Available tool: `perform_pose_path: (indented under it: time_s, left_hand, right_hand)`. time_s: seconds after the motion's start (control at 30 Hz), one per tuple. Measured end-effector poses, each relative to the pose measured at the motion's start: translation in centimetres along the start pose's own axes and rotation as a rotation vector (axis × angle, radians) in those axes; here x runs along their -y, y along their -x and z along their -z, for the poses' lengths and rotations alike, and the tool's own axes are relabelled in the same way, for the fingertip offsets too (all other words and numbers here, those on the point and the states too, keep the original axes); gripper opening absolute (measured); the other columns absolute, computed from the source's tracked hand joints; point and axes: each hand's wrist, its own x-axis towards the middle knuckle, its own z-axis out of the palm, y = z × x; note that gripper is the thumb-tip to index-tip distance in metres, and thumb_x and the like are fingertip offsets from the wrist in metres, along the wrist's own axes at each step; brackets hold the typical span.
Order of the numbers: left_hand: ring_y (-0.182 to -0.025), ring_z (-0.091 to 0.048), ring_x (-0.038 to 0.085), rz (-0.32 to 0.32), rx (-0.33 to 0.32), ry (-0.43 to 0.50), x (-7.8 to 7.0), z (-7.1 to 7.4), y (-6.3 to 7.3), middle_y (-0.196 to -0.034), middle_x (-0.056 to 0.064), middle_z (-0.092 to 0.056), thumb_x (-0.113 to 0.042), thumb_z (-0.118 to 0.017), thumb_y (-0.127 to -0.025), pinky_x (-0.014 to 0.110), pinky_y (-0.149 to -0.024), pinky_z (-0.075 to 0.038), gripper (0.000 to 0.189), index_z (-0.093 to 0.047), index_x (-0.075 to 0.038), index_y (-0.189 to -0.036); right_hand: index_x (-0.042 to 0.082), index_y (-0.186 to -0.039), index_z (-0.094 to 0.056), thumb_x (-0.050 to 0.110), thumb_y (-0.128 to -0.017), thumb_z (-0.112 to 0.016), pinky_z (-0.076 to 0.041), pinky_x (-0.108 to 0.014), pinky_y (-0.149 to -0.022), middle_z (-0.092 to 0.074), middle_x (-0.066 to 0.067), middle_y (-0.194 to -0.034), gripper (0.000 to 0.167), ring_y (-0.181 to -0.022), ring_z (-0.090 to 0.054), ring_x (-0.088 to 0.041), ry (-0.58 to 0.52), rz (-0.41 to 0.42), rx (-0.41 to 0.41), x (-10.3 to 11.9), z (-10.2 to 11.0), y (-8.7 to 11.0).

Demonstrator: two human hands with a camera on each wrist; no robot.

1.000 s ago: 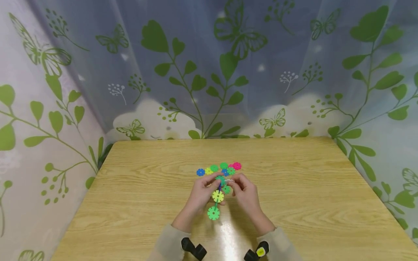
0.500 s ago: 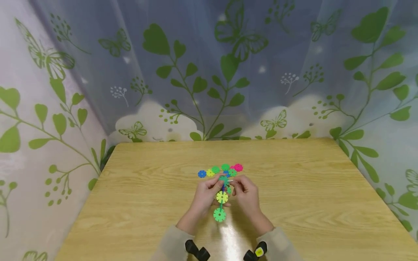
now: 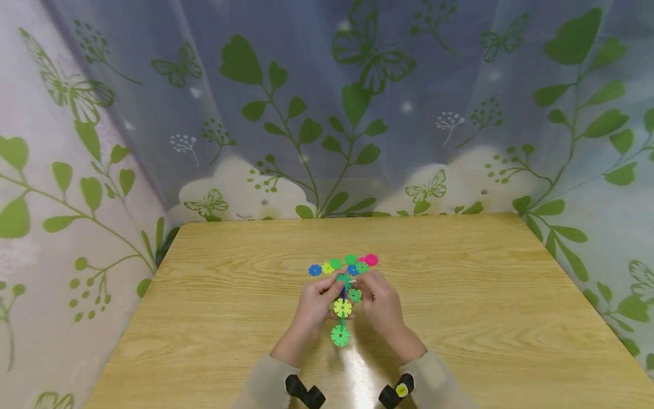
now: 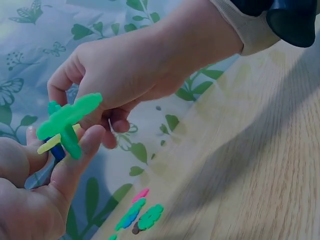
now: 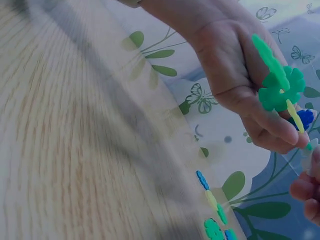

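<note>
My left hand grips a chain of notched plastic snowflake discs between thumb and fingers. From its fingertips the chain runs toward me: a teal-green disc, a blue disc seen edge-on, a yellow disc and a bright green disc at the near end. Another green disc sticks out on the right side. My right hand pinches a whitish disc against the far end, its fingers covering most of that piece. Both hands are close together above the table.
Beyond the hands, loose discs lie in a loose row on the wooden table: a blue one, a yellow one, a pink one and several green. Patterned curtains stand behind the table and at its sides.
The right hand stays at the far end with the whitish disc, its fingers now closer to the teal-green disc. The chain has swung slightly; the left hand keeps its hold.
</note>
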Motion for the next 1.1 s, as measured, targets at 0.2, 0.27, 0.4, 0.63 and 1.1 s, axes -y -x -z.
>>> perform_pose_path:
  time_s: [0.2, 0.27, 0.4, 0.63, 1.1]
  left_hand:
    - [-0.072, -0.067, 0.024, 0.004, 0.009, -0.021, 0.2, -0.1, -0.1, -0.123, 0.016, -0.057, -0.021, -0.057, -0.093, 0.052, -0.066, -0.055, 0.038, -0.055, -0.016, -0.13]
    - [-0.071, -0.067, 0.025, 0.009, 0.011, -0.024, 0.2, -0.2, -0.1, -0.123, 0.016, -0.056, -0.022, -0.057, -0.093, 0.053, -0.066, -0.055, 0.039, -0.054, -0.016, -0.131]
    - [-0.07, -0.066, 0.026, 0.008, 0.011, -0.019, 0.0, -0.3, -0.1, -0.122, 0.015, -0.056, -0.02, -0.056, -0.093, 0.055, -0.067, -0.054, 0.039, -0.053, -0.015, -0.132]
    - [-0.073, -0.067, 0.027, -0.025, 0.03, -0.034, -0.4, -0.2, -0.1, -0.121, 0.018, -0.057, -0.015, -0.058, -0.092, 0.051, -0.064, -0.056, 0.037, -0.056, -0.009, -0.129]
    - [-0.088, -0.065, 0.023, 0.009, 0.182, -0.124, -1.4, 1.0, -0.2, -0.113, 0.014, -0.063, -0.014, -0.058, -0.091, 0.031, -0.056, -0.058, 0.036, -0.059, -0.011, -0.127]
  right_hand:
    - [-0.001, -0.08, -0.061, -0.019, -0.073, -0.067, -0.047, -0.012, -0.048, -0.057, -0.006, -0.072, 0.021, -0.054, -0.054, -0.015, -0.138, -0.038, -0.058, -0.2, -0.3, 0.2]
    - [-0.001, -0.079, -0.061, -0.02, -0.072, -0.067, -0.046, -0.012, -0.047, -0.056, -0.006, -0.07, 0.021, -0.052, -0.054, -0.014, -0.17, -0.031, -0.073, -0.3, -0.4, 0.2]
    - [-0.001, -0.079, -0.062, -0.021, -0.07, -0.067, -0.047, -0.012, -0.05, -0.057, -0.006, -0.071, 0.024, -0.055, -0.054, -0.015, -0.158, 0.003, -0.07, -0.3, -0.2, 0.0]
    - [0.002, -0.08, -0.061, -0.019, -0.069, -0.069, -0.046, -0.013, -0.05, -0.055, -0.004, -0.072, 0.025, -0.059, -0.051, -0.012, -0.051, 0.067, -0.006, -0.5, 0.4, -0.3]
    - [-0.004, -0.078, -0.057, -0.024, -0.071, -0.064, -0.052, -0.026, -0.047, -0.057, -0.016, -0.068, 0.022, -0.055, -0.056, -0.019, -0.366, -0.08, 0.08, 1.3, 2.3, -1.6]
